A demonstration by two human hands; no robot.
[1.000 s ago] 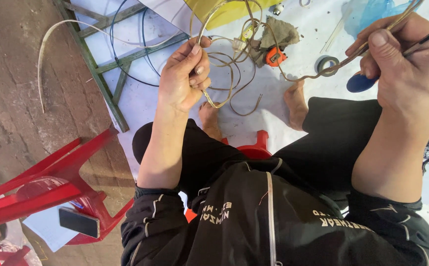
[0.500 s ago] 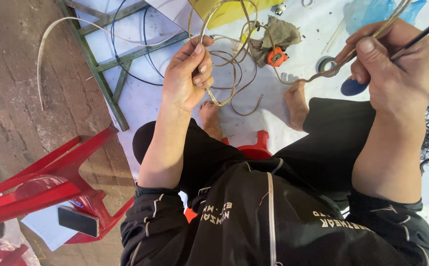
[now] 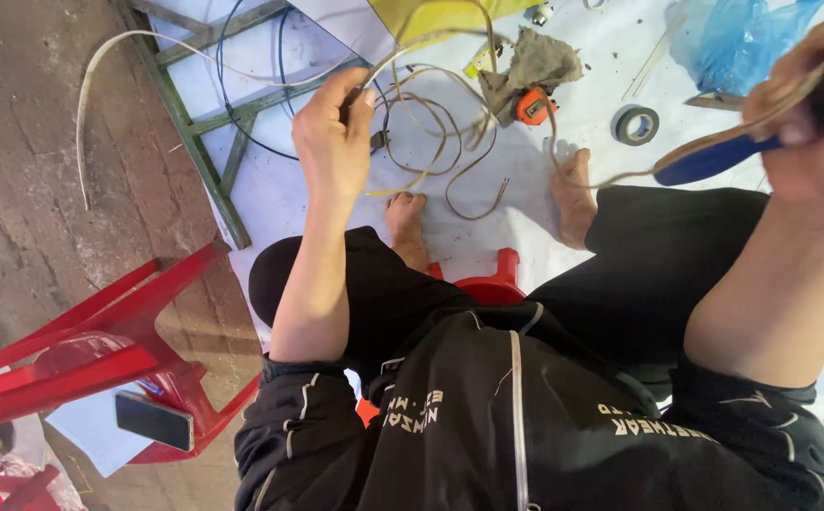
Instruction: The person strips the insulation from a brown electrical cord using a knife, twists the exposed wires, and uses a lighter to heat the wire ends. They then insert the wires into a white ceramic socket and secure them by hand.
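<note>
Tan cane strands run from the left hand, pinched at upper centre, rightward to the right hand, clenched on their ends with a blue-handled tool.

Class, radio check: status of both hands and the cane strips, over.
Left hand shut on looped cane strips. Right hand shut on strip end, blue-handled tool alongside. Tape roll lies on the floor beyond.

Around your feet: bystander clutter on the floor sheet.

You have a grey tape roll near the sheet's far right edge, an orange tape measure beside a crumpled grey rag, a blue plastic bag at the far right corner, and a dark phone lying on a red plastic chair off the sheet's left edge.
</note>
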